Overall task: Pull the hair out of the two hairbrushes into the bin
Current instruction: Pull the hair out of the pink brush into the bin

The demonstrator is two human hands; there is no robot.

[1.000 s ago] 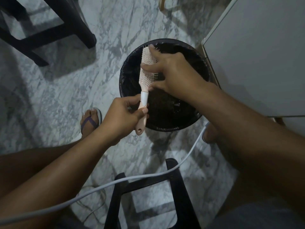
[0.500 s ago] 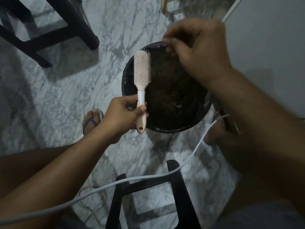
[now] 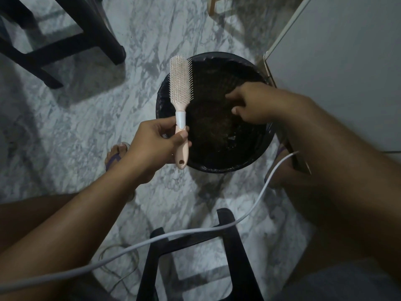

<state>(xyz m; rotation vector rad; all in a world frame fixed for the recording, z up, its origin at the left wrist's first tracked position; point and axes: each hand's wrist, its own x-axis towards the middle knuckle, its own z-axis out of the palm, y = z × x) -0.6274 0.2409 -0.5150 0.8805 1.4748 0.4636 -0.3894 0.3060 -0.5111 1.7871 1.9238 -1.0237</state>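
Brush: your pink brush [image 3: 180, 83] stands nearly upright over the left rim of the bin, bristle head up, bristles facing right and toward you; a white collar sits between head and handle.
Hair on brush: you cannot tell from here whether any strands remain among the bristles.
Left hand: your left hand [image 3: 155, 144] holds the brush by the handle just below the white collar; its grip is pressed around the handle, thumb across the front, and the handle end with its hole sticks out below the fingers.
Right hand: your right hand [image 3: 249, 103] hangs over the middle of the bin, well apart from the brush; its grip is loosely spread, index finger reaching left, thumb below it, and you cannot tell whether any hair lies between them.
Bin: the round black bin [image 3: 256, 157] stands on the floor with a dark liner; its contents are too dark to make out.
Second brush: not visible.
Floor: grey-veined marble floor [image 3: 76, 127]; your left foot in a purple-strapped sandal [image 3: 117, 156] rests just left of the bin.
Cable: a white cable [image 3: 195, 232] runs across your lap from lower left toward the bin's right side.
Stools: a black stool [image 3: 234, 253] stands below you, another [image 3: 65, 35] at upper left.
Cabinet: a pale cabinet [image 3: 347, 61] rises just right of the bin.
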